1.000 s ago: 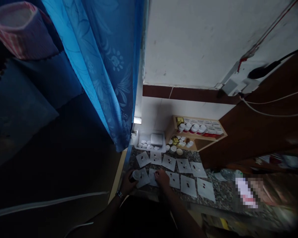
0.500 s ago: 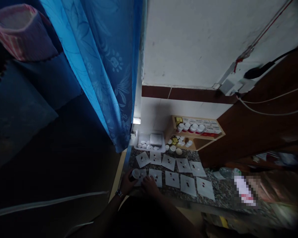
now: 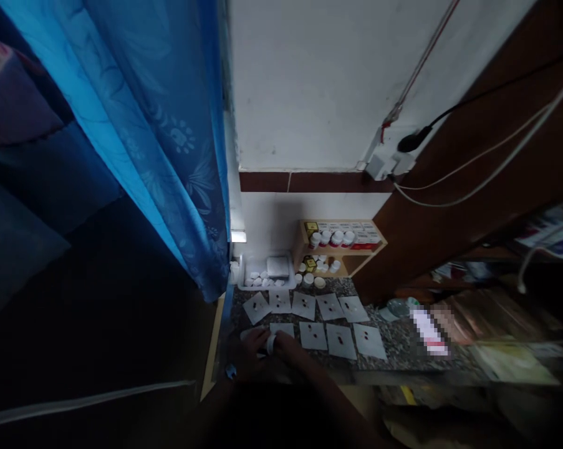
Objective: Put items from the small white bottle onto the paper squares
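Note:
My left hand (image 3: 251,349), with a watch at its wrist, is closed around a small pill bottle whose dark body it mostly hides. The bottle's white cap (image 3: 270,343) faces right, and the fingers of my right hand (image 3: 287,349) are closed on it. Both hands are low over the front left of the speckled countertop. Square paper sheets lie in two rows, with small dark and pale pills on them; one sheet (image 3: 313,336) is just right of my right hand. Another sheet (image 3: 282,328) shows partly behind the hands.
Behind the papers stands a white plastic tray (image 3: 242,284) with folded white packets. A wooden shelf (image 3: 379,246) beside it carries boxes and white-capped bottles. A blue curtain (image 3: 169,149) hangs at left. Cables run from a wall socket (image 3: 388,156). A plastic bottle (image 3: 397,307) lies at right.
My right hand has left the paper sheet and come to the cap of the bottle in my left hand. The camera view has swung a little to the right.

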Demonstrator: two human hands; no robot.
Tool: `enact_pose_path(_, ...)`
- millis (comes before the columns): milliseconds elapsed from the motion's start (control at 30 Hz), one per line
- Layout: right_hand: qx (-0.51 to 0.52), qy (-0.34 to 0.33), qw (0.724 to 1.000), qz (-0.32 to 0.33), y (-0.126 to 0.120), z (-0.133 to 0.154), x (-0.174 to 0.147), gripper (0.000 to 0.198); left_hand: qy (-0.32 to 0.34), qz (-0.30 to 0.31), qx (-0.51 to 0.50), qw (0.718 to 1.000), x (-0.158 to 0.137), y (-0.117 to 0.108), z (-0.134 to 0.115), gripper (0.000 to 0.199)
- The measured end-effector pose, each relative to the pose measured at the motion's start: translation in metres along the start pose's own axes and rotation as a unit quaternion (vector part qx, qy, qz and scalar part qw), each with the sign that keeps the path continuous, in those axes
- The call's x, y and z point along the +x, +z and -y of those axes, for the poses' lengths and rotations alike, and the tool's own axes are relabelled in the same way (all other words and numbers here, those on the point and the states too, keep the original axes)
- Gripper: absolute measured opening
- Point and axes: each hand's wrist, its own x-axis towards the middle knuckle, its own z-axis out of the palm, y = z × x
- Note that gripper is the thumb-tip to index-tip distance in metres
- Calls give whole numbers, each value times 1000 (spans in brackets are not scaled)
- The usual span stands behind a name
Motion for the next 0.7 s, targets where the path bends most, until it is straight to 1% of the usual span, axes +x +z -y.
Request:
enact_pose_path(33, -14, 24, 999, 15, -2, 0, -1, 28, 16, 7, 14, 1000, 2, 1, -2, 55)
enact_pose_path(100, -43, 63, 997, 26, -7, -2, -3, 28, 34, 19, 31, 999, 5, 3, -7, 54)
enact_pose_path(200, -60, 114, 991, 31, -15, -7, -9, 25, 34, 34, 33, 998, 11, 7, -21, 54)
enact_pose_path(267, -51, 128, 990, 17, -19, -12, -14, 24, 26, 34, 27, 999, 15, 12, -31, 54)
enact_pose_path(367, 1, 109, 993, -41, -22, -23, -24, 29, 10, 35, 17, 999, 20, 23, -43, 54)
enact_pose_path(433, 52, 79, 994, -55, -22, -33, -30, 33, 4, 44, 7, 999, 22, 33, -47, 54)
enact_pose_path(533, 101, 63, 993, -15, -25, -47, -36, 34, -8, 54, 0, 999, 22, 48, -48, 56)
enact_pose_path(633, 110, 62, 992, 32, -31, -59, -36, 29, -25, 65, -4, 998, 21, 60, -50, 58)
enact_pose_path(700, 121, 57, 990, 45, -35, -64, -35, 29, -29, 72, -11, 997, 23, 65, -52, 59)
